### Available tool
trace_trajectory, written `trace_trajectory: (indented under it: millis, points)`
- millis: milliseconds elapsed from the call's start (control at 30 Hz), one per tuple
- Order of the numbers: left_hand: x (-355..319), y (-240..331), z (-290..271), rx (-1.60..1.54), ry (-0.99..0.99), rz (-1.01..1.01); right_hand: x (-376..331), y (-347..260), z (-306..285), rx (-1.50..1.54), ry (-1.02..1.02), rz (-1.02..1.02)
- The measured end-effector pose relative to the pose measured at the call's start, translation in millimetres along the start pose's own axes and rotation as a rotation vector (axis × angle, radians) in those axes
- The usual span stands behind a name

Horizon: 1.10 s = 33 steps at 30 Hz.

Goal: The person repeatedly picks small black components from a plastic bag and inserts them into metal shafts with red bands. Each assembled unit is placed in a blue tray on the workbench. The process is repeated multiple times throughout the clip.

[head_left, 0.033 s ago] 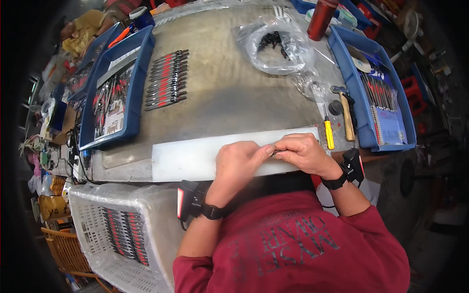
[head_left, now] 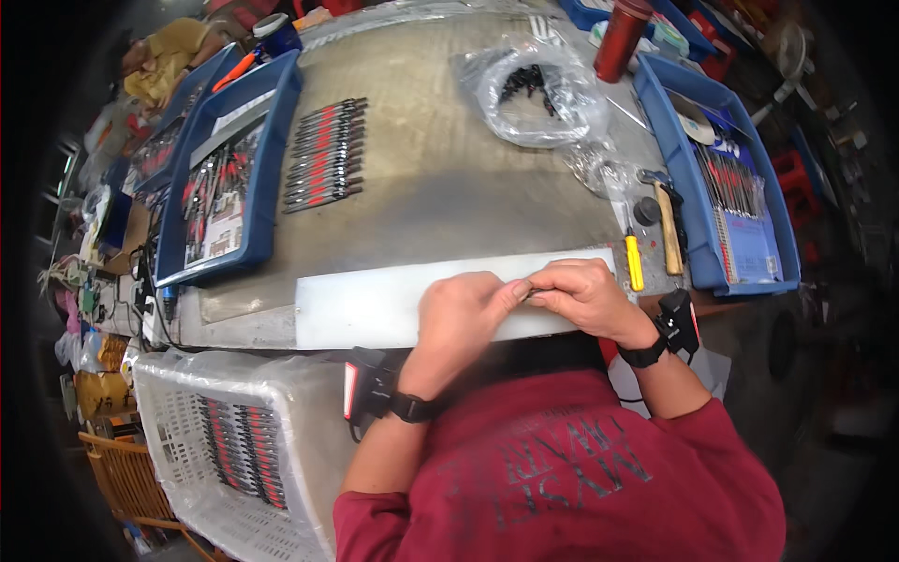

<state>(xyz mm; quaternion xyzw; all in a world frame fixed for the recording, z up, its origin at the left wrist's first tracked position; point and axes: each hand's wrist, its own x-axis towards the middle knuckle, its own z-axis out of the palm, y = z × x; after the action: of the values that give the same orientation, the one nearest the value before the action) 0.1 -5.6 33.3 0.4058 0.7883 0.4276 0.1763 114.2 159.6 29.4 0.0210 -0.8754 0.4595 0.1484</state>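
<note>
Small metal part (head_left: 531,293), largely hidden, sits pinched between the fingertips of both my hands at the near edge of the bench, directly above the white board (head_left: 375,304). I cannot tell its exact shape.

1. Nearest to me: my red sleeves and forearms enter from the lower edge. Each wrist carries a black strap with a small device.
2. My left hand (head_left: 459,314) is curled closed, thumb and forefinger pressing on the part from the left. My right hand (head_left: 585,298) is likewise closed, fingers bent over the part from the right. The two hands touch at the fingertips.
3. Low on my left, below the bench edge: a white slatted basket (head_left: 187,440) holding rows of red-and-black tools.
4. The white board lies flat along the near edge of the grey bench top (head_left: 449,178), under both hands.
5. Just right of the board: a yellow-handled tool (head_left: 634,262) and a wooden-handled hammer (head_left: 668,234), side by side.
6. Mid-bench, left: a row of red-and-black pliers (head_left: 323,155) laid out in parallel, beside a blue tray (head_left: 272,169) with more tools.
7. Right: a second blue tray (head_left: 693,187) holding tools and blue cards.
8. Far side: a clear plastic bag (head_left: 534,94) containing black pieces, and a red cylindrical can (head_left: 623,39) standing upright behind it.
</note>
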Motion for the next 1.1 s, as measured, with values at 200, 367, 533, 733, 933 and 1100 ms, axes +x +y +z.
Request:
trace_trajectory:
  millis: [200, 367, 533, 733, 933, 1100]
  points:
    - [2, 6, -3, 0.019, 0.060, 0.034, 5, 1, 1, -0.050, 0.084, 0.005]
    - [7, 3, -11, 0.115, 0.000, 0.026, 3, 3, 7, -0.016, 0.046, 0.041]
    - [17, -9, -25, 0.101, 0.081, 0.080, -1, 14, 15, 0.224, 0.129, 0.220]
    - [39, -41, -58, 0.298, 0.194, 0.100, -4, 18, 15, 0.149, 0.089, 0.224]
    - [50, -79, -87, 0.602, 0.397, 0.071, -1, 12, 17, 0.065, 0.100, 0.153]
    - [50, -107, -104, 0.802, 0.508, 0.142, 0, 11, 17, 0.068, 0.103, 0.149]
